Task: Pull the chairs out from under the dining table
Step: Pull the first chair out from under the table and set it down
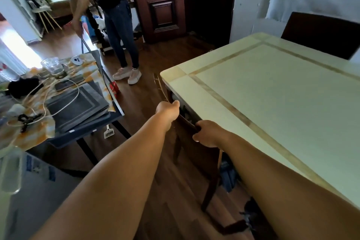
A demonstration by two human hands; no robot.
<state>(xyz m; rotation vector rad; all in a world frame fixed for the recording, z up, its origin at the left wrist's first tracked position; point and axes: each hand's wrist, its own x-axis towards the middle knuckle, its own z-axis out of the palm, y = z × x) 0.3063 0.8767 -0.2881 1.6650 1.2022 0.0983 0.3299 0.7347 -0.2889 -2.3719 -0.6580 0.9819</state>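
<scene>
A dark wooden chair (196,154) stands tucked against the left side of the cream dining table (272,103), its seat hidden under the top. My left hand (168,110) grips the top rail of the chair's back near its far end. My right hand (209,133) grips the same rail nearer to me. A second dark chair (319,33) shows its back at the table's far side, against the white wall.
A person in dark clothes (116,25) stands on the wooden floor just beyond the chair. A cluttered side table (78,103) with folders, cables, scissors and a glass jar stands to the left, leaving a narrow floor aisle. A dark wooden door (159,2) is behind.
</scene>
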